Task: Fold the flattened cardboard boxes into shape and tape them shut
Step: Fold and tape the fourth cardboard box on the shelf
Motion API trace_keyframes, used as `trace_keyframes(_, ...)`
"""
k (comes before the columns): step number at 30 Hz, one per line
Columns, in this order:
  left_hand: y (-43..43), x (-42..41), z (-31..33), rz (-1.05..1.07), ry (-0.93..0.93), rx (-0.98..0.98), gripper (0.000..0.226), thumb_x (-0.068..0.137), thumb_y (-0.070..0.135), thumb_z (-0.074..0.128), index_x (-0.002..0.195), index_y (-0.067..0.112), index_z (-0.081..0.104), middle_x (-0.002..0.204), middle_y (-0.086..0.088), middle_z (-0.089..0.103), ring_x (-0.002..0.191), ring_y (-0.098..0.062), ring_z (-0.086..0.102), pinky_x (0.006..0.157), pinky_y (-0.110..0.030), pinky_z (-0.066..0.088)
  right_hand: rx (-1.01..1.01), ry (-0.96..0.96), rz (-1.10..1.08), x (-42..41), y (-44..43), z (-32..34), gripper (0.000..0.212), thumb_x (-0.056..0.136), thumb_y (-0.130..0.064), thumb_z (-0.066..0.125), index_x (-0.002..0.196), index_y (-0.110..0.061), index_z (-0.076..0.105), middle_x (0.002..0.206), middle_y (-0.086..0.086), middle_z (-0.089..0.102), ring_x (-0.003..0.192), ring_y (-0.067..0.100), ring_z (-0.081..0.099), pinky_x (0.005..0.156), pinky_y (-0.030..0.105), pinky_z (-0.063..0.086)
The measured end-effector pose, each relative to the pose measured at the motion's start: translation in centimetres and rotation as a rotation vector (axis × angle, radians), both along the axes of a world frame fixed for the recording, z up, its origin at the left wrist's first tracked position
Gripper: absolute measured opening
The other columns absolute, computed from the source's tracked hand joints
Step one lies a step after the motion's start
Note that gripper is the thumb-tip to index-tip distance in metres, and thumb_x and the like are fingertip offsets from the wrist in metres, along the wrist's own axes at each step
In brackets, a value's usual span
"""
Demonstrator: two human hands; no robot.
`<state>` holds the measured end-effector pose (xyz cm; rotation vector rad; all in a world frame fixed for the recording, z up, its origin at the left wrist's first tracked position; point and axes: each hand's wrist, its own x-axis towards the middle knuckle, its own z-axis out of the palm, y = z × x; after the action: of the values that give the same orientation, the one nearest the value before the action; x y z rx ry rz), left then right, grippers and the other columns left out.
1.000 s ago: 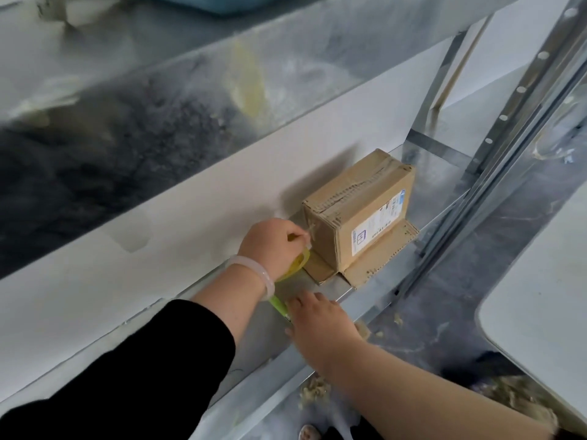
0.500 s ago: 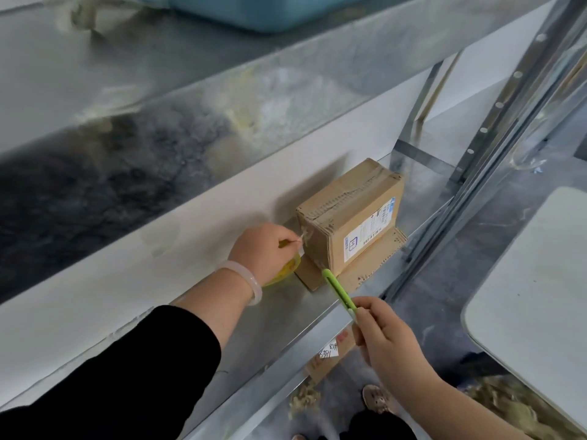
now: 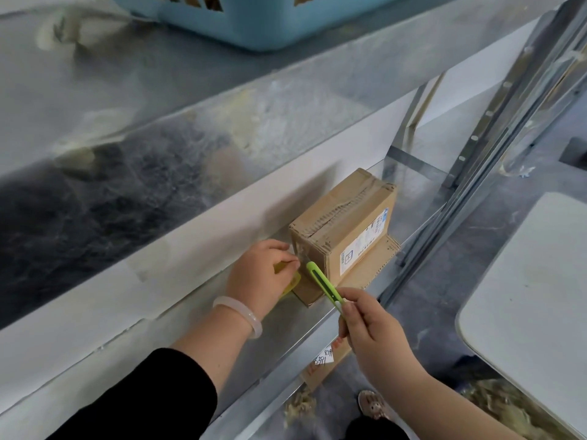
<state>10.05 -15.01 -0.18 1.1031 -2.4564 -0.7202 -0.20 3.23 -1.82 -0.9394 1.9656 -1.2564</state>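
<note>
In the last half-sec the right hand [image 3: 370, 325] has brought the green cutter [image 3: 324, 285] up to the cardboard box [image 3: 346, 230] end, tip by the tape stretched from the yellow tape roll [image 3: 287, 277] clenched in the left hand [image 3: 260, 277]; prob. about to cut, so this seam's nearly sealed. Right fingers [image 3: 349, 304] pinch the cutter; blade itself unclear. Box stands on a metal shelf [image 3: 286, 328] w/ white wall [image 3: 158, 265] behind, blue basket [image 3: 270, 23] on the tier above.

I see bare shelf [image 3: 279, 338] near my hands; the box [image 3: 346, 230] and the overhanging upper shelf [image 3: 222, 100] block the far side.
</note>
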Motion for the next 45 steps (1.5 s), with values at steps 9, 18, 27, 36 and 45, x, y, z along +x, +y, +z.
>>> trace_keyframes(9, 0.8, 0.1, 0.5, 0.070, 0.044, 0.001, 0.021, 0.083, 0.032, 0.072, 0.102, 0.023, 0.073, 0.098, 0.009, 0.067, 0.090, -0.010, 0.061, 0.081, -0.023, 0.047, 0.072, 0.322, 0.089, -0.5, -0.9, 1.1, 0.038, 0.101, -0.023, 0.045, 0.130, -0.047, 0.049, 0.075, -0.012, 0.054, 0.073, 0.005, 0.054, 0.059, 0.021, 0.044)
trace_keyframes(18, 1.2, -0.4, 0.3, 0.077, 0.052, -0.037, 0.010, 0.082, 0.028, 0.072, 0.087, 0.021, 0.076, 0.088, 0.005, 0.068, 0.083, -0.013, 0.061, 0.075, -0.027, 0.048, 0.248, 0.584, 0.218, -0.7, -2.5, 2.5, 0.051, 0.104, -0.028, 0.034, 0.149, -0.051, 0.023, 0.090, -0.008, 0.044, 0.076, 0.013, 0.051, 0.065, 0.029, 0.049)
trace_keyframes(27, 1.2, -1.1, 0.3, 0.176, 0.046, 0.002, 0.009, 0.080, 0.026, 0.072, 0.084, 0.019, 0.076, 0.098, 0.012, 0.056, 0.084, -0.002, 0.048, 0.073, -0.012, 0.031, 0.397, 0.690, 0.245, -0.7, -3.3, 2.6, 0.063, 0.103, -0.022, 0.037, 0.151, -0.049, 0.007, 0.104, -0.003, 0.046, 0.086, 0.021, 0.056, 0.070, 0.034, 0.055)
trace_keyframes(36, 1.6, -0.9, 0.5, 0.234, 0.042, 0.018, 0.010, 0.080, 0.027, 0.073, 0.085, 0.018, 0.076, 0.099, 0.012, 0.049, 0.085, -0.001, 0.046, 0.076, -0.013, 0.034, 0.385, 0.737, 0.293, -1.1, -3.5, 2.4, 0.061, 0.105, -0.023, 0.034, 0.152, -0.048, 0.007, 0.107, -0.002, 0.047, 0.086, 0.021, 0.055, 0.071, 0.033, 0.053)
trace_keyframes(45, 2.8, -1.3, 0.1, 0.190, 0.069, -0.017, 0.010, 0.082, 0.025, 0.073, 0.085, 0.015, 0.075, 0.099, 0.011, 0.048, 0.087, 0.000, 0.048, 0.074, 0.001, 0.032, 0.392, 0.739, 0.310, -2.8, -3.5, 1.6, 0.064, 0.103, -0.018, 0.037, 0.152, -0.047, 0.007, 0.099, -0.004, 0.041, 0.084, 0.020, 0.051, 0.067, 0.030, 0.047)
